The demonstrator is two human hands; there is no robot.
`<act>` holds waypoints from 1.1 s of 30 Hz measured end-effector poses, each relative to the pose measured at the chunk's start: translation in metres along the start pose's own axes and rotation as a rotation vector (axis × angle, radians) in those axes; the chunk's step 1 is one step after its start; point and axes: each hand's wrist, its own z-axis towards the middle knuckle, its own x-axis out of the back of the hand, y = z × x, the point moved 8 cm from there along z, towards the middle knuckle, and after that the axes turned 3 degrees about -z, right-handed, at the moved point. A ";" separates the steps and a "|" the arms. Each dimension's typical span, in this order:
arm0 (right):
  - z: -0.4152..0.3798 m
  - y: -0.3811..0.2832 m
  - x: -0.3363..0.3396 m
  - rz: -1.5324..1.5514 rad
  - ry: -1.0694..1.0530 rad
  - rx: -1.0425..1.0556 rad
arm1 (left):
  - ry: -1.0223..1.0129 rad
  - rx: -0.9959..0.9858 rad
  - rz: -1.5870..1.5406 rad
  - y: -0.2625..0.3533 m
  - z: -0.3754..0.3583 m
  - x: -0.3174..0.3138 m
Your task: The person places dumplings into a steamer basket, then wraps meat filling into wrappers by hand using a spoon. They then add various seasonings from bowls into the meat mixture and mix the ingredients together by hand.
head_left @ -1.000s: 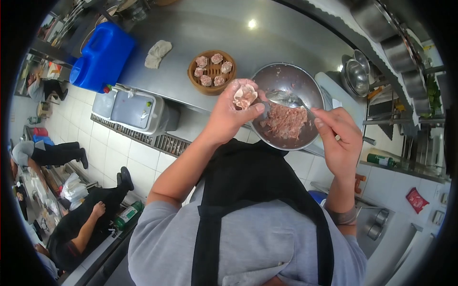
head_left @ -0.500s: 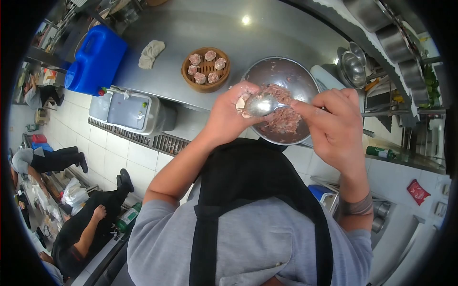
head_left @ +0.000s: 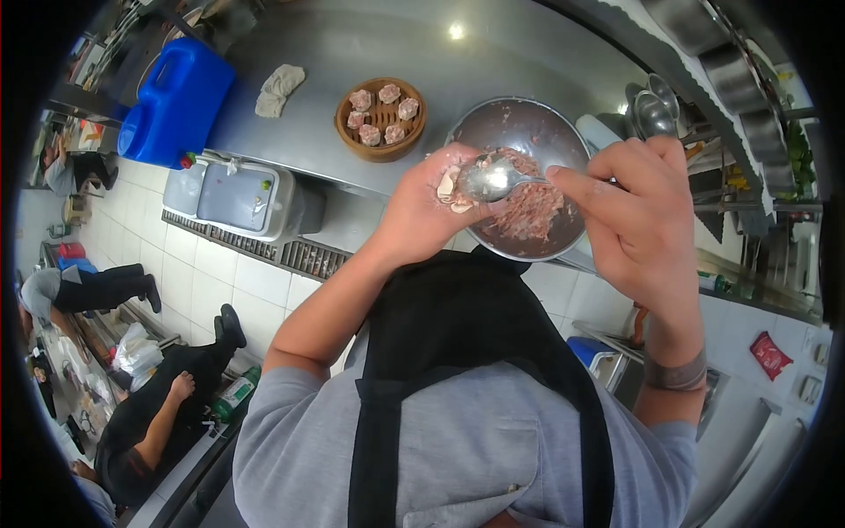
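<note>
My left hand [head_left: 429, 207] is closed around a pale dumpling wrapper [head_left: 448, 183], whose folded edges show between thumb and fingers. Over the wrapper lies the bowl of a metal spoon [head_left: 491, 179], hiding part of it. My right hand [head_left: 638, 207] grips the spoon's handle from the right. Below both hands, a steel mixing bowl [head_left: 506, 112] contains pink minced meat [head_left: 531, 214]. To the left on the counter stands a round bamboo steamer [head_left: 380, 151] with several filled dumplings [head_left: 369, 135] spaced around its slatted base.
A crumpled cloth [head_left: 280, 90] and a blue jug [head_left: 183, 110] are on the steel counter [head_left: 370, 44], left. Metal strainers [head_left: 653, 113] lie at right. A lidded bin [head_left: 233, 201] stands below the counter. Other people [head_left: 163, 414] are at the lower left.
My right hand has shifted right, and the spoon's bowl has moved slightly up over the wrapper. My left hand stays nearly in place.
</note>
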 end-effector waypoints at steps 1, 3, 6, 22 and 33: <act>0.000 0.000 -0.002 0.024 -0.001 -0.007 | -0.005 0.002 0.001 -0.001 0.000 0.000; 0.000 -0.004 -0.005 0.024 0.012 -0.002 | -0.011 -0.061 -0.006 0.001 0.002 0.000; -0.002 -0.004 0.000 0.015 0.025 0.001 | 0.006 -0.065 -0.001 0.005 0.002 0.000; 0.005 -0.009 0.018 -0.072 -0.005 0.027 | 0.038 -0.124 0.009 0.006 0.002 -0.002; 0.006 -0.004 0.014 -0.039 -0.017 0.007 | 0.061 -0.150 0.045 0.004 0.003 0.002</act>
